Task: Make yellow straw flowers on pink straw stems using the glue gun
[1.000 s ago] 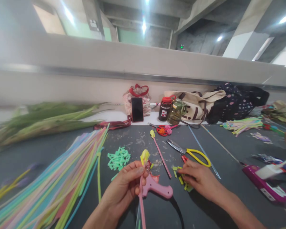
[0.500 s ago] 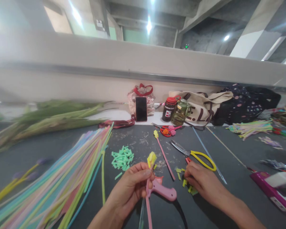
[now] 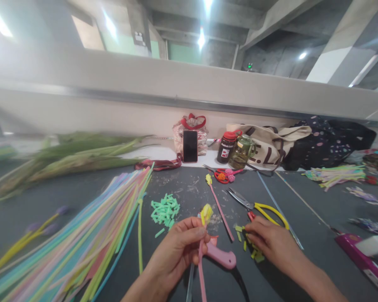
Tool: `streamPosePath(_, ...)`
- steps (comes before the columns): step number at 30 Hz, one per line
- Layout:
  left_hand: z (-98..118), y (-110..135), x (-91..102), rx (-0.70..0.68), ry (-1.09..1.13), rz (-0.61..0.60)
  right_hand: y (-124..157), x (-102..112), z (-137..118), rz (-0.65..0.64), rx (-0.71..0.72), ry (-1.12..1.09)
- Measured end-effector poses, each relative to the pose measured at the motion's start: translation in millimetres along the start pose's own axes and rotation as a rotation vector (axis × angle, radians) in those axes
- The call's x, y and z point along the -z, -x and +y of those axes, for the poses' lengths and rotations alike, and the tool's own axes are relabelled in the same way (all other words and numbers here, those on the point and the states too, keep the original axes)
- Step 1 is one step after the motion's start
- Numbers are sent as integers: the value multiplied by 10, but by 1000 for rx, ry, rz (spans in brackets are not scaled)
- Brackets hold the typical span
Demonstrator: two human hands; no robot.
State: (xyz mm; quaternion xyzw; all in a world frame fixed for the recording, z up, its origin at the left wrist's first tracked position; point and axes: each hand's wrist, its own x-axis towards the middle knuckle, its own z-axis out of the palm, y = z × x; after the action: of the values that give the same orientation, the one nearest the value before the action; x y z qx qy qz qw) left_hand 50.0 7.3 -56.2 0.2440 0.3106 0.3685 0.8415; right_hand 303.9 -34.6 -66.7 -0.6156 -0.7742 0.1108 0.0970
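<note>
My left hand [image 3: 185, 241] is closed around a pink stem [image 3: 202, 272] topped with a yellow flower head [image 3: 206, 213]. Just behind and beneath those fingers lies a pink glue gun [image 3: 222, 256], its front part hidden by the hand. A clear stick [image 3: 190, 281] runs down beside the stem. My right hand [image 3: 267, 239] is over a small pile of yellow-green cut pieces [image 3: 256, 253], fingers bent together at its edge; whatever is between the fingertips is hidden. Another pink stem with a yellow head [image 3: 220, 207] lies between the hands.
Yellow-handled scissors [image 3: 271, 212] lie beyond my right hand. Mint-green pieces [image 3: 165, 209] are heaped left of centre, beside a spread of long pastel strips [image 3: 107, 222]. A phone [image 3: 190, 147], bottles [image 3: 227, 147] and bags [image 3: 264, 144] stand along the back. A magenta device [image 3: 354, 253] sits right.
The whole view has shifted slightly, moving the scene a little right and down. My left hand still holds the flower stem; my right hand stays at the yellow-green pieces with its fingers slightly shifted.
</note>
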Motion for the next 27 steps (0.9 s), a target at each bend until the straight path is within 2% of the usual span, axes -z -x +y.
streamPosePath(5,15,-3,-18,21,-4,-11,-32,-168,22,8,-55,54)
streamPosePath(9,16,-6,-19,12,-3,-16,-61,-149,87,-21,-57,-28)
streamPosePath(13,-11,-10,-9,17,2,-7,-86,3,11,-17,-191,-387)
streamPosePath(17,-35,-10,-20,16,0,-6,-150,120,-304,33,-322,-833)
streamPosePath(19,-43,-11,-28,10,-11,-20,-222,144,-498,53,-304,-1025)
streamPosePath(21,-49,-14,-31,-1,-27,-20,-314,154,-664,95,-243,-1107)
streamPosePath(23,-52,-14,-31,-6,-46,-10,-407,159,-774,148,-176,-1069)
streamPosePath(27,-40,-3,-34,-10,-65,12,-521,165,-838,234,10,-837)
